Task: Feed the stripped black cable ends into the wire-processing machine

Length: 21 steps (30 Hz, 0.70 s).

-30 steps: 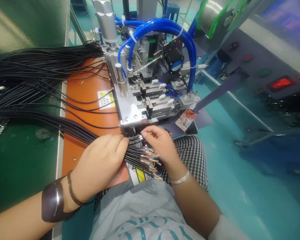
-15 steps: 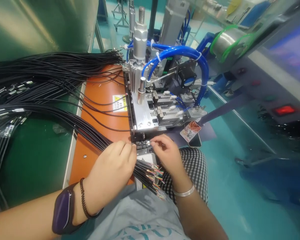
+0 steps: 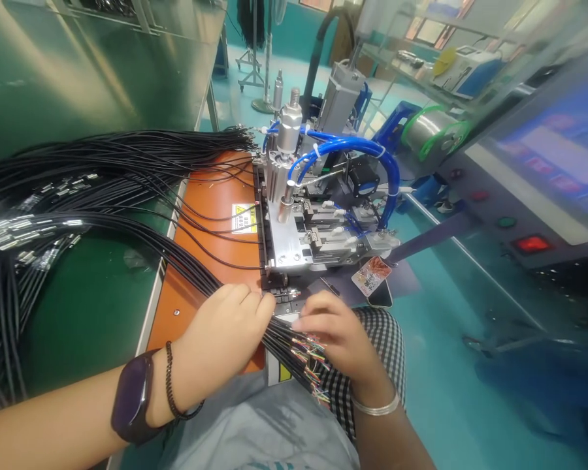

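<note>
A thick bundle of black cables [image 3: 196,271] runs from the left across the orange board to my lap side. My left hand [image 3: 235,320] is wrapped around it near its front end. Stripped ends with thin coloured wires [image 3: 311,356] fan out beyond that fist. Over these ends, my right hand [image 3: 340,333] has its fingers curled, the fingertips at the top of the bundle; whether a cable is between them is hidden. Just above the hands, a cable end with a bright tip [image 3: 291,294] lies in the black fixture [image 3: 274,281] of the machine.
Single cables lead across the orange board [image 3: 215,196] into the machine [image 3: 284,241] with its blue air hoses [image 3: 394,170]. More cables lie piled on the green table [image 3: 93,294]. A phone [image 3: 379,294] rests right of the machine. A control panel [image 3: 534,189] and wire spool [image 3: 434,134] stand right.
My right hand has left the fixture and come down to the stripped wire ends. The bright-tipped cable end stays in the fixture. My left hand still grips the bundle; the view has tilted up.
</note>
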Tool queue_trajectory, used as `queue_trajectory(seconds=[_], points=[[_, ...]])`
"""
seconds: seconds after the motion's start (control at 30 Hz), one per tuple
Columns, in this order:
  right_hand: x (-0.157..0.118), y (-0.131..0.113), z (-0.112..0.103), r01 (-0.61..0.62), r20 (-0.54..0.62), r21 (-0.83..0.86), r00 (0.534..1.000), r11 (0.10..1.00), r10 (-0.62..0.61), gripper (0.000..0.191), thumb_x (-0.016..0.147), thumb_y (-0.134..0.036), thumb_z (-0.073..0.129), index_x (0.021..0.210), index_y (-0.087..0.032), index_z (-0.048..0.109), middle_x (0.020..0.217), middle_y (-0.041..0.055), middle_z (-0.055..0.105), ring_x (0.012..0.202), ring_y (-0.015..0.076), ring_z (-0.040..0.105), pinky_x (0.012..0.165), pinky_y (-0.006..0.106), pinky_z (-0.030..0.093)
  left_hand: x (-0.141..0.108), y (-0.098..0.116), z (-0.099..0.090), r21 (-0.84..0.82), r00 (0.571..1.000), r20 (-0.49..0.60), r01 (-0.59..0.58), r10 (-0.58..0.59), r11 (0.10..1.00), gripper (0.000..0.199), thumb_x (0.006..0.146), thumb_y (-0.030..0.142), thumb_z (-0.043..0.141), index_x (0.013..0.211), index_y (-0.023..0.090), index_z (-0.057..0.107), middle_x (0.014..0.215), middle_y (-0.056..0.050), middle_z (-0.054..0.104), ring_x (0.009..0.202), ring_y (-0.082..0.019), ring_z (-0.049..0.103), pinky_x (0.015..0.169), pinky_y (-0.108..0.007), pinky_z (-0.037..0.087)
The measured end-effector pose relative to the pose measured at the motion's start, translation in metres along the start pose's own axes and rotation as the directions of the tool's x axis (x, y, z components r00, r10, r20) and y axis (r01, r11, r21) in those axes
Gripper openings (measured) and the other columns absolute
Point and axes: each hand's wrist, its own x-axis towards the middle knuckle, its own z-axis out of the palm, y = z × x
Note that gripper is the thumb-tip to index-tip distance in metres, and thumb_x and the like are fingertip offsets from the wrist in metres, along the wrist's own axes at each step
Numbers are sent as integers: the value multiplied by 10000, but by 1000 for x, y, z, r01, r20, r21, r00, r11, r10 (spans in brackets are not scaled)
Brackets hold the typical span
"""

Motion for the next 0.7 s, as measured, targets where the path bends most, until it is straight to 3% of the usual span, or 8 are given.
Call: queue_trajectory(seconds=[0.1, 0.23, 0.37, 0.43, 0.53, 0.7], points=[[1, -3, -1, 63, 0, 15, 998, 998, -63, 226, 948, -174, 594, 1087, -305, 715, 898, 20, 671, 833, 169, 578, 763, 322, 473, 0, -5, 5, -11, 1000, -26, -11, 11, 1000, 191, 710, 66, 586, 885, 131, 626, 809, -85, 658, 733, -264, 619, 653, -419, 552], [2, 4, 5, 58, -26, -8, 998, 998, -58, 187, 966, -234, 577, 1081, -284, 716, 895, 31, 699, 827, 178, 584, 755, 343, 475, 1, -15, 14, -5, 995, -97, 8, -8, 1000, 194, 726, 78, 622, 915, 117, 643, 1070, -161, 689, 925, -299, 646, 763, -440, 564], [-1, 11, 7, 55, -64, -23, 996, 998, -56, 177, 967, -255, 579, 1078, -284, 714, 884, 29, 706, 822, 180, 591, 751, 350, 476, 2, -21, 14, -18, 991, -133, -4, 2, 1000, 254, 769, 89, 607, 1018, 124, 638, 1043, -120, 704, 905, -262, 645, 764, -410, 560], [-1, 14, 7, 49, -79, -17, 996, 999, -50, 171, 962, -252, 586, 1066, -289, 717, 876, 25, 709, 820, 180, 596, 746, 351, 479, 2, -22, 11, -4, 973, -215, -85, 82, 996, 256, 813, 78, 567, 1053, 138, 633, 1078, -105, 704, 910, -245, 642, 763, -395, 551], [-2, 17, 7, 45, -109, -6, 993, 999, -45, 163, 962, -275, 587, 1056, -294, 719, 877, 23, 720, 811, 184, 607, 745, 362, 483, 1, -21, 6, 39, 905, -351, -241, 239, 970, 173, 871, 98, 526, 981, 145, 651, 1123, -96, 704, 926, -233, 637, 782, -387, 536], [-2, 19, 13, 12, -193, -23, 981, 1000, -16, 141, 944, -260, 619, 1034, -295, 721, 860, 15, 721, 791, 185, 610, 745, 368, 482, -1, -17, 3, 34, 879, -396, -276, 266, 961, 230, 899, 114, 467, 1017, 82, 661, 1006, -136, 727, 880, -220, 651, 791, -376, 540]])
